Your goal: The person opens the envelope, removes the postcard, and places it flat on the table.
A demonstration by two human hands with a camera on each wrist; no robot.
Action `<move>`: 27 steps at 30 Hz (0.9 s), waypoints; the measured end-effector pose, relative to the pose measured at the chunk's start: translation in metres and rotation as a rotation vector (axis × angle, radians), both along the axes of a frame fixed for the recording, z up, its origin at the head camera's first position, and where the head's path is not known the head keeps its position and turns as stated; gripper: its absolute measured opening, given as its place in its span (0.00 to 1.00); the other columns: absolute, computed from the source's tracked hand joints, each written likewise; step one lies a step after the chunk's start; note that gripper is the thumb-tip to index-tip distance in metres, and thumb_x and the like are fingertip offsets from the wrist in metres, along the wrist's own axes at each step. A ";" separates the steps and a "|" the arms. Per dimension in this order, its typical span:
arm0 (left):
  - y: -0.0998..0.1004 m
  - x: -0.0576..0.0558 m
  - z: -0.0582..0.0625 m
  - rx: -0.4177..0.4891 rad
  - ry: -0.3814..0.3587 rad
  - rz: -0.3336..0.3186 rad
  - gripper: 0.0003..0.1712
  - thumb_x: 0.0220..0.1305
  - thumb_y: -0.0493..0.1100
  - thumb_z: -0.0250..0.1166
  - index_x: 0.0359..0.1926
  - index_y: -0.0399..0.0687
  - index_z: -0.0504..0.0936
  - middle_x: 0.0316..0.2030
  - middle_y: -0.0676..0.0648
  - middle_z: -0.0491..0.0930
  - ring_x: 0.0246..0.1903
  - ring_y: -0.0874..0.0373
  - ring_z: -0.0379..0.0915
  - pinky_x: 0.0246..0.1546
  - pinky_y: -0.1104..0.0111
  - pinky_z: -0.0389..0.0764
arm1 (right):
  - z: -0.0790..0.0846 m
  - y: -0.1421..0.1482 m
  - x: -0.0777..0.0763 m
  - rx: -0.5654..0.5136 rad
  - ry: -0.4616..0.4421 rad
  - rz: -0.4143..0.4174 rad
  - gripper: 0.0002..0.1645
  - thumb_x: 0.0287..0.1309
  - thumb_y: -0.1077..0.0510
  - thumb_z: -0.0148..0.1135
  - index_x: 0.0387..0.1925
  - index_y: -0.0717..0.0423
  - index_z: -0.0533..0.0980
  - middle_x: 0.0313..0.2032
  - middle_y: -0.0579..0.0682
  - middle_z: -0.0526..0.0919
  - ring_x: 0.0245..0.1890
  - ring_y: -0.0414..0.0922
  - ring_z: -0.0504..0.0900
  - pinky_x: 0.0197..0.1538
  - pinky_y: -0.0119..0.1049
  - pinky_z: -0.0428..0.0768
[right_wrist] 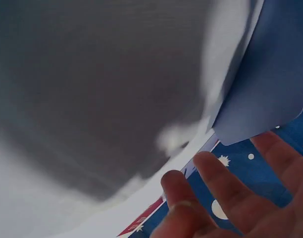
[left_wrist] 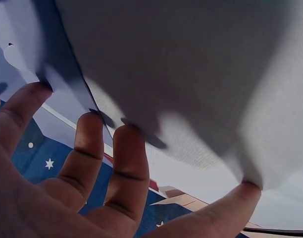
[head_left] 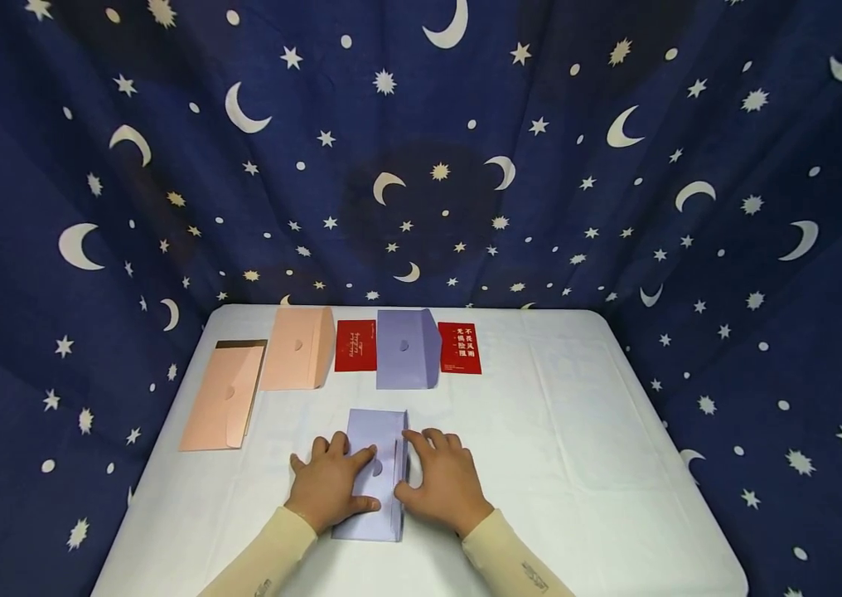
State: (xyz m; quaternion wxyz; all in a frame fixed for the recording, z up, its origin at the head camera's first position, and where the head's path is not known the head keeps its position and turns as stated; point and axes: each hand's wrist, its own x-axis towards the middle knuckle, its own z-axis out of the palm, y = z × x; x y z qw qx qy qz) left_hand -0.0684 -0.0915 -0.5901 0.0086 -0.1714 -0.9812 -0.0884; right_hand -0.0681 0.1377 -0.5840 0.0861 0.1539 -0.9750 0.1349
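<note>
Lilac envelope (head_left: pixel 382 487) on the bench (head_left: pixel 563 456), on the near side of the purple envelope (head_left: pixel 400 365).
Left hand (head_left: pixel 327 487), fingers spread, lies on it and grips nothing; right hand (head_left: pixel 449 483), half-open, touches its flap (head_left: pixel 400 464), thumb and forefinger apart. Better, I think, to press firmly and move the flap evenly, so paper does not crease.

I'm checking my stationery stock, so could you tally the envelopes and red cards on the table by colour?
Pink envelopes: 2
Purple envelopes: 2
Red cards: 2
Total: 6
</note>
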 end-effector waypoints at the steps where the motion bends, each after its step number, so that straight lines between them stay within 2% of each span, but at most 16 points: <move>1: 0.000 0.000 0.000 -0.002 -0.003 0.001 0.53 0.31 0.82 0.69 0.64 0.75 0.77 0.45 0.46 0.70 0.44 0.42 0.65 0.36 0.21 0.62 | -0.001 0.002 0.001 0.002 0.005 -0.009 0.46 0.39 0.35 0.64 0.65 0.38 0.72 0.55 0.48 0.77 0.51 0.52 0.75 0.43 0.52 0.74; 7: 0.001 -0.002 -0.001 -0.003 -0.013 -0.006 0.53 0.30 0.82 0.69 0.64 0.75 0.77 0.45 0.46 0.70 0.43 0.43 0.64 0.34 0.25 0.65 | -0.006 0.012 0.003 0.027 0.031 -0.042 0.44 0.39 0.35 0.67 0.63 0.39 0.75 0.55 0.51 0.78 0.52 0.53 0.75 0.40 0.51 0.74; 13: 0.002 -0.004 -0.002 -0.021 0.003 -0.019 0.54 0.28 0.83 0.69 0.62 0.74 0.78 0.45 0.45 0.71 0.43 0.44 0.66 0.34 0.26 0.68 | -0.008 0.015 0.002 0.071 -0.012 -0.043 0.43 0.42 0.32 0.69 0.62 0.43 0.77 0.58 0.54 0.76 0.55 0.56 0.72 0.41 0.53 0.74; 16: 0.003 -0.005 0.001 -0.030 0.017 -0.045 0.53 0.28 0.83 0.69 0.61 0.72 0.79 0.45 0.45 0.71 0.45 0.44 0.66 0.38 0.28 0.68 | -0.006 0.013 0.002 0.078 -0.034 -0.045 0.43 0.42 0.32 0.71 0.61 0.43 0.78 0.58 0.55 0.75 0.56 0.56 0.71 0.42 0.54 0.75; 22: 0.007 -0.010 0.010 -0.054 0.015 -0.100 0.53 0.28 0.81 0.72 0.58 0.63 0.81 0.60 0.42 0.74 0.60 0.36 0.67 0.51 0.25 0.60 | -0.004 0.012 0.003 0.083 -0.085 -0.063 0.42 0.42 0.32 0.73 0.60 0.41 0.79 0.60 0.56 0.73 0.57 0.58 0.69 0.42 0.54 0.75; 25: 0.012 -0.014 0.015 -0.091 0.002 -0.125 0.55 0.26 0.80 0.74 0.59 0.60 0.80 0.62 0.39 0.74 0.60 0.34 0.70 0.53 0.24 0.56 | -0.004 0.012 0.003 0.080 -0.098 -0.072 0.42 0.42 0.33 0.74 0.61 0.41 0.79 0.61 0.56 0.72 0.58 0.58 0.68 0.42 0.54 0.75; 27: 0.015 -0.017 0.018 -0.120 0.002 -0.145 0.58 0.24 0.79 0.75 0.61 0.61 0.79 0.58 0.39 0.77 0.55 0.35 0.74 0.54 0.24 0.54 | -0.004 0.011 0.003 0.080 -0.104 -0.076 0.42 0.42 0.33 0.74 0.61 0.41 0.79 0.62 0.56 0.72 0.58 0.58 0.68 0.42 0.53 0.74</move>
